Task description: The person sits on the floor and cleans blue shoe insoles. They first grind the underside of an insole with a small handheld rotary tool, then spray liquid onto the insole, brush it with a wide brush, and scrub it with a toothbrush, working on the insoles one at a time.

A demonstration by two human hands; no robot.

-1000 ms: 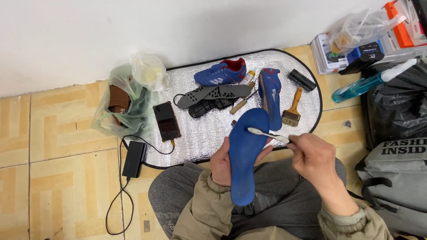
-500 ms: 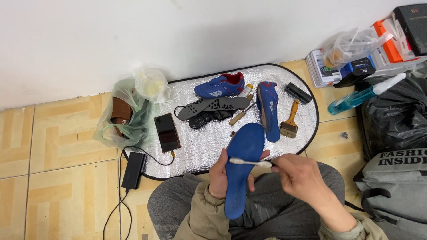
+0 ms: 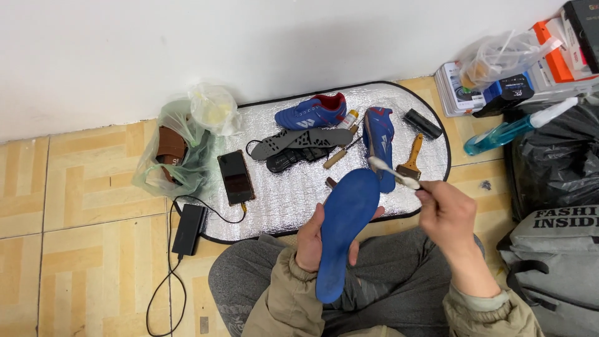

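Observation:
My left hand (image 3: 311,240) grips a long blue insole (image 3: 346,224) upright over my lap, its toe end toward the silver mat. In my right hand (image 3: 448,215) is a small white brush (image 3: 393,173), whose bristle end rests by the insole's upper right edge. Two blue football boots lie on the silver mat (image 3: 293,193): one (image 3: 312,113) at the back, one (image 3: 379,140) just beyond the insole. Grey and black insoles (image 3: 299,145) lie between them.
On the mat lie a phone (image 3: 236,176), a wooden-handled paintbrush (image 3: 412,159), a small yellow bottle (image 3: 349,118) and a black cylinder (image 3: 422,123). A power bank (image 3: 189,229) with cable sits at left, near plastic bags (image 3: 178,153). Boxes, a spray bottle (image 3: 515,128), a black bag and a grey backpack (image 3: 555,262) crowd the right.
The brush has swept from the insole's middle to its upper right edge as my right hand moved right. The view has shifted slightly.

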